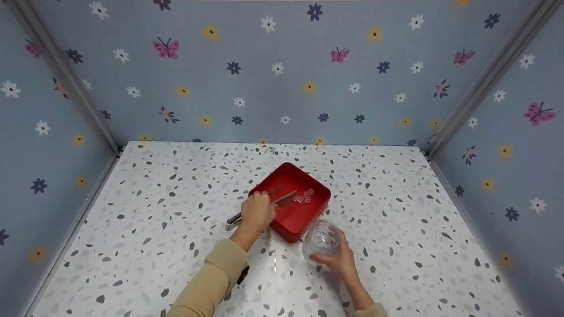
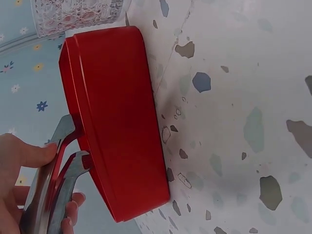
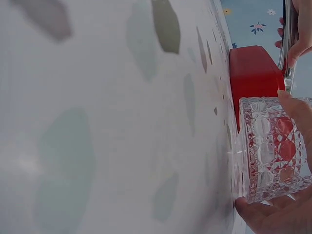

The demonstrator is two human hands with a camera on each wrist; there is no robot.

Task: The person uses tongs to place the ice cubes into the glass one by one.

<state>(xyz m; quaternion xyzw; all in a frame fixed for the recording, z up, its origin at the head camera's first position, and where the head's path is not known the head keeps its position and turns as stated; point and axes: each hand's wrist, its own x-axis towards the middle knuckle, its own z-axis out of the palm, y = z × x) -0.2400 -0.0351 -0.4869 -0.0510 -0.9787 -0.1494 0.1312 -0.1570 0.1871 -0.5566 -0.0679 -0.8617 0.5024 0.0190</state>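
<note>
While the left hand [image 1: 257, 213] grips a pair of long silver metal tongs [image 1: 285, 197], thumb on one side and fingers on the other, the right hand [image 1: 341, 259] curls round a clear, round, cut-patterned tumbler [image 1: 320, 240]. The tumbler is just beside the near right side of a square, deep-walled red tray [image 1: 282, 234], which sits on a white table with grey speckles [image 1: 396, 220]. A few small, clear, ice-like pieces [image 1: 307, 199] lie together on the tray's floor, towards its right side. The tongs reach in over the left wall, their two arms apart and the tips to the left of the pieces.

The step in hand, as I judge it, is lining the tongs up with one piece. For that, the tips should go lower and further right, straddle a single piece on opposite faces and close gently (smooth, clear lumps probably slip if squeezed at an edge). Working from the outside of the cluster should disturb the others least. The right hand does best to hold the tumbler steady, with its mouth clear of the fingers. Whether anything lies inside the tumbler I cannot tell.
</note>
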